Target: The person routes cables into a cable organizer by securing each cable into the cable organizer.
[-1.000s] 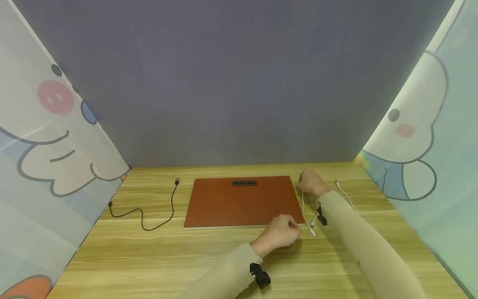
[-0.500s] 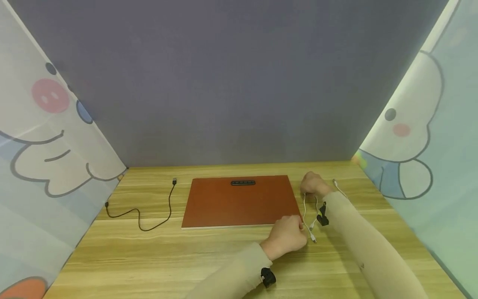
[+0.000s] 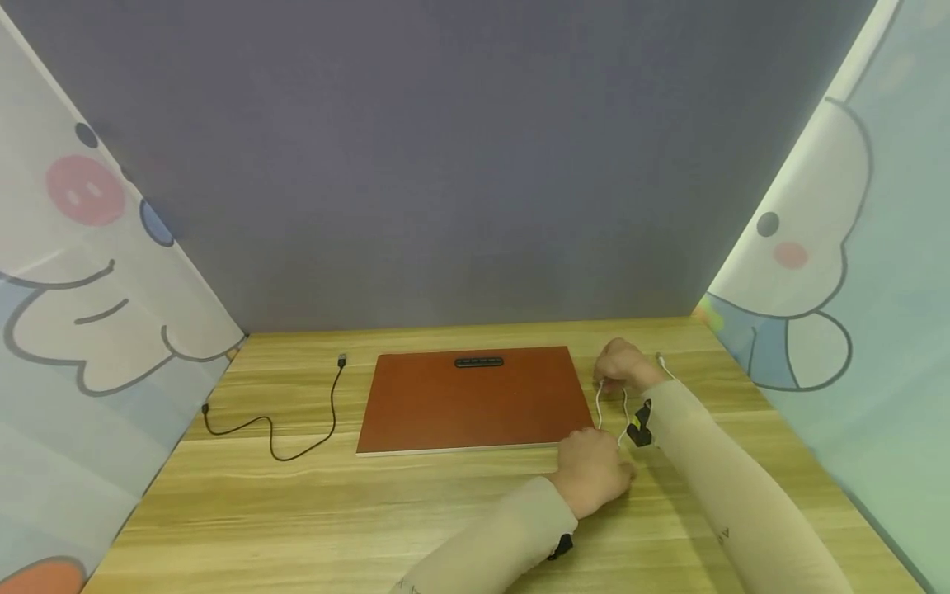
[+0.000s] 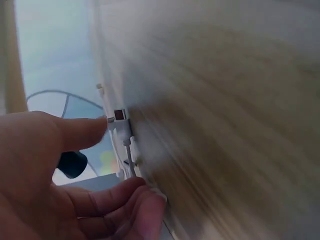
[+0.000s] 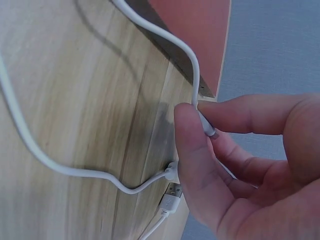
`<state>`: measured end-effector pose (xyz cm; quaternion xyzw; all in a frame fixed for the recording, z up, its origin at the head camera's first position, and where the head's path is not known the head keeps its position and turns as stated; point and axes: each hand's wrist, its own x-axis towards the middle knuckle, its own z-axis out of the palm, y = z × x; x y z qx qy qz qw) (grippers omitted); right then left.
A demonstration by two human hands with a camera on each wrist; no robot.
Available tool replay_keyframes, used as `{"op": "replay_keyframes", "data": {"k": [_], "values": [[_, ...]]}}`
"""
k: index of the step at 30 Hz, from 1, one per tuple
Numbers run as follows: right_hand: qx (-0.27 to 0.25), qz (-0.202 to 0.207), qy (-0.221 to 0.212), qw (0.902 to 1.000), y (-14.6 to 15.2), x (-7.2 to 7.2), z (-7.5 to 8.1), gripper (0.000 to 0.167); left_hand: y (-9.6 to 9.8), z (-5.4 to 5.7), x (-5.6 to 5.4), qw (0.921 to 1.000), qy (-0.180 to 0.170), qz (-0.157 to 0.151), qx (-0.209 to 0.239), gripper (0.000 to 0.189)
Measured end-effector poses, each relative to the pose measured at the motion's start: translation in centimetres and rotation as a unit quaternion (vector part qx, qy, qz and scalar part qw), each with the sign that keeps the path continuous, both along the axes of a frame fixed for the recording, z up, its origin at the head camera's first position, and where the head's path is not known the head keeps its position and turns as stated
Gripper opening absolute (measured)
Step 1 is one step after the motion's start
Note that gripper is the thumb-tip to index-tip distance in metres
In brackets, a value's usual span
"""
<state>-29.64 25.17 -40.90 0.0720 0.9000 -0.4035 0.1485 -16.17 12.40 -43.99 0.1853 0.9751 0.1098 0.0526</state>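
My right hand (image 3: 622, 365), beyond the board's right edge, pinches a white cable's slim connector (image 5: 206, 124) between thumb and fingers. That white cable (image 5: 189, 55) curves away from the pinch over the table. My left hand (image 3: 594, 474) is low at the board's front right corner. In the left wrist view its thumb lies right at a white USB plug (image 4: 122, 129), while the fingers stay apart from the thumb below, beside the thin cord. Close to the right fingers lie another white plug (image 5: 172, 171) and a white USB-A plug (image 5: 170, 201).
A red-brown board (image 3: 475, 404) lies mid-table with a small black strip (image 3: 478, 361) near its back edge. To the left lies a black USB cable (image 3: 270, 433). Another white cable end (image 3: 662, 361) shows right of the right hand. A grey panel (image 3: 475, 165) stands behind the wooden table.
My left hand has moved right, past the board's front right corner, and now covers the white plugs there. The right hand stays near the same place, still pinching the white cable end.
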Motion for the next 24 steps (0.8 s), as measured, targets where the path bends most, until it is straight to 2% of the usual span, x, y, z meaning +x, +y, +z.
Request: {"op": "replay_keyframes", "data": {"k": [3,7,14,19,24], "values": [[-0.004,0.005,0.002,1.0000,0.0,0.2,0.1,0.006,0.6,0.0,0.1,0.9983,0.018,-0.006,-0.054,0.028],[-0.008,0.016,0.012,0.9998,0.1,0.2,0.0,0.010,0.8,0.3,0.2,0.9962,0.010,-0.013,-0.085,0.018],[-0.064,0.041,0.011,0.9970,0.6,0.2,-0.4,0.026,0.0,0.8,0.4,0.9976,-0.028,-0.014,-0.061,0.014],[-0.099,0.052,0.008,0.9937,0.7,0.2,-0.4,0.029,-0.6,0.9,0.5,0.9983,-0.037,-0.011,-0.045,0.017],[-0.130,0.046,0.013,0.9904,0.7,0.2,-0.3,0.030,-1.3,0.7,0.5,0.9991,-0.026,-0.007,-0.032,0.022]]}}
